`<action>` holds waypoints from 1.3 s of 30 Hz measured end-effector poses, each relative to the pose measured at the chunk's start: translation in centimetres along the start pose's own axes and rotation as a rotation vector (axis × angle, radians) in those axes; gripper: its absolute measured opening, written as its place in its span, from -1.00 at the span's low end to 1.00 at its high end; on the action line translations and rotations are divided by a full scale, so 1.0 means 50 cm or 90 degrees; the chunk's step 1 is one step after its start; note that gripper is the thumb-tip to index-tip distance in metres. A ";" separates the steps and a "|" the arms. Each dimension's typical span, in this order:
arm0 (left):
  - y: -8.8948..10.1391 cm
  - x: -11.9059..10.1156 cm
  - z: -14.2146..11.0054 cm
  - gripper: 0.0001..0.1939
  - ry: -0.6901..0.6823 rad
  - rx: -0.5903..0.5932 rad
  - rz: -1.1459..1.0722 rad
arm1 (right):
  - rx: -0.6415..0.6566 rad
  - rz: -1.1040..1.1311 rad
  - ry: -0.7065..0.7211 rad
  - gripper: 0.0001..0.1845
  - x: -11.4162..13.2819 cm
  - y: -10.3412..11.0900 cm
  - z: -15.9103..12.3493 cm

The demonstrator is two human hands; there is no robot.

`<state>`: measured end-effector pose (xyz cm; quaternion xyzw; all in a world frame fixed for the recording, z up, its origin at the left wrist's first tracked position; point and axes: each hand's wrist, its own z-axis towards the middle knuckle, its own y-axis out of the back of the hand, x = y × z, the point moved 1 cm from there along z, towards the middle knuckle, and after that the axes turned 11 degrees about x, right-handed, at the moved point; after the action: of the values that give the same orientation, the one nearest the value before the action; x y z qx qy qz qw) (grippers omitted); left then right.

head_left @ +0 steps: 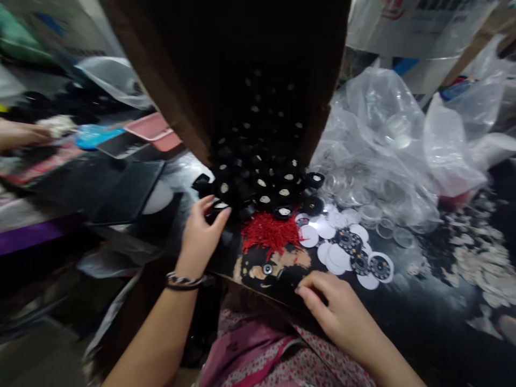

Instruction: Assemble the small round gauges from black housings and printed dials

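Observation:
My left hand point(202, 234), with a bracelet at the wrist, curls its thumb and fingers around a black case point(221, 206) with a white patch, at the near left of a heap of similar black cases point(264, 185). Low at the table's front edge is my right hand point(332, 301), thumb and forefinger pinched together; a tiny dark spot shows at the tips, too small to name. Between the hands lies a pile of thin red pointers point(272, 231). Round dials point(350, 241), some printed black and some white side up, lie beyond my right hand. A small metal ring-like fitting point(267, 269) sits on the worn tabletop.
A large dark cardboard box point(161, 75) tips its opening toward me behind the cases. Clear plastic bags point(387, 118) and clear round covers point(385, 227) stand right, with pale flat scraps point(479, 258) beyond. Another person's hand point(24, 133) is far left, near a pink tray point(151, 129).

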<state>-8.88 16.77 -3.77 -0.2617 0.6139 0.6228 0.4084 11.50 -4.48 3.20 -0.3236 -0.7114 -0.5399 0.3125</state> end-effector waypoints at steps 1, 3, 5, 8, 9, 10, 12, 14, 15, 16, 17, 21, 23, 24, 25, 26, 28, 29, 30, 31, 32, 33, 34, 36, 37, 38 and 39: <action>0.001 -0.002 -0.016 -0.34 0.001 -0.015 -0.018 | 0.006 0.018 -0.006 -0.82 0.001 -0.001 0.004; 0.000 -0.016 -0.056 -0.31 -0.017 -0.041 -0.038 | 0.012 0.077 -0.020 -0.84 0.002 -0.004 0.014; -0.007 -0.039 -0.100 -0.29 -0.059 -0.055 -0.013 | 0.009 0.142 -0.025 -0.74 -0.001 -0.009 0.024; -0.028 -0.077 -0.167 -0.31 -0.141 -0.003 0.007 | 0.010 0.222 -0.013 -0.52 -0.010 -0.016 0.032; -0.037 -0.088 -0.189 -0.33 -0.169 0.051 -0.015 | 0.009 0.254 -0.004 -0.49 -0.013 -0.018 0.033; -0.046 -0.099 -0.211 -0.35 -0.190 0.120 -0.049 | 0.003 0.288 0.007 -0.51 -0.016 -0.019 0.032; -0.065 -0.115 -0.248 -0.38 -0.178 0.263 -0.135 | -0.026 0.341 0.026 -0.63 -0.019 -0.016 0.026; -0.082 -0.126 -0.274 -0.42 -0.067 0.372 -0.252 | -0.058 0.333 0.017 -0.74 -0.020 -0.006 0.017; -0.090 -0.130 -0.282 -0.46 0.017 0.411 -0.325 | -0.062 0.308 0.000 -0.76 -0.020 0.003 0.012; -0.097 -0.133 -0.287 -0.50 0.111 0.450 -0.405 | -0.050 0.277 -0.016 -0.76 -0.021 0.013 0.008; -0.105 -0.136 -0.290 -0.54 0.205 0.485 -0.489 | -0.028 0.242 -0.028 -0.76 -0.024 0.025 0.005; -0.120 -0.149 -0.288 -0.62 0.436 0.514 -0.731 | -0.122 -0.050 -0.112 -0.70 -0.062 0.094 0.005; -0.119 -0.155 -0.285 -0.61 0.449 0.483 -0.784 | -0.229 -0.259 -0.197 -0.61 -0.093 0.126 0.009; -0.118 -0.158 -0.284 -0.60 0.447 0.473 -0.799 | -0.254 -0.335 -0.226 -0.57 -0.107 0.138 0.012; -0.116 -0.161 -0.283 -0.58 0.440 0.469 -0.811 | -0.261 -0.384 -0.237 -0.54 -0.118 0.145 0.014; -0.114 -0.163 -0.282 -0.58 0.430 0.470 -0.823 | -0.267 -0.408 -0.233 -0.55 -0.126 0.148 0.015; -0.112 -0.170 -0.278 -0.64 0.398 0.479 -0.856 | -0.305 -0.396 -0.196 -0.63 -0.127 0.146 0.016; -0.112 -0.175 -0.275 -0.69 0.384 0.483 -0.876 | -0.326 -0.357 -0.176 -0.70 -0.121 0.141 0.015; -0.113 -0.180 -0.270 -0.72 0.375 0.490 -0.897 | -0.333 -0.294 -0.157 -0.78 -0.112 0.134 0.015; -0.115 -0.186 -0.264 -0.72 0.375 0.500 -0.916 | -0.318 -0.212 -0.138 -0.85 -0.100 0.125 0.015; -0.118 -0.192 -0.258 -0.70 0.384 0.509 -0.930 | -0.283 -0.120 -0.122 -0.88 -0.088 0.115 0.015; -0.122 -0.197 -0.250 -0.68 0.396 0.510 -0.937 | -0.240 -0.030 -0.111 -0.89 -0.076 0.105 0.015; -0.126 -0.201 -0.242 -0.67 0.406 0.495 -0.938 | -0.205 0.046 -0.102 -0.87 -0.066 0.097 0.015; -0.133 -0.204 -0.226 -0.65 0.407 0.408 -0.926 | -0.186 0.137 -0.090 -0.83 -0.053 0.086 0.014; -0.135 -0.204 -0.220 -0.64 0.399 0.354 -0.914 | -0.195 0.154 -0.089 -0.82 -0.051 0.085 0.013; -0.137 -0.202 -0.216 -0.64 0.385 0.310 -0.902 | -0.208 0.157 -0.089 -0.81 -0.051 0.085 0.011; -0.138 -0.200 -0.216 -0.66 0.371 0.286 -0.893 | -0.219 0.151 -0.088 -0.82 -0.052 0.087 0.009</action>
<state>0.27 3.74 -0.49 -0.6516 0.4985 -0.0123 0.5716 16.46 -3.44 3.50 -0.4902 -0.5854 -0.5892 0.2643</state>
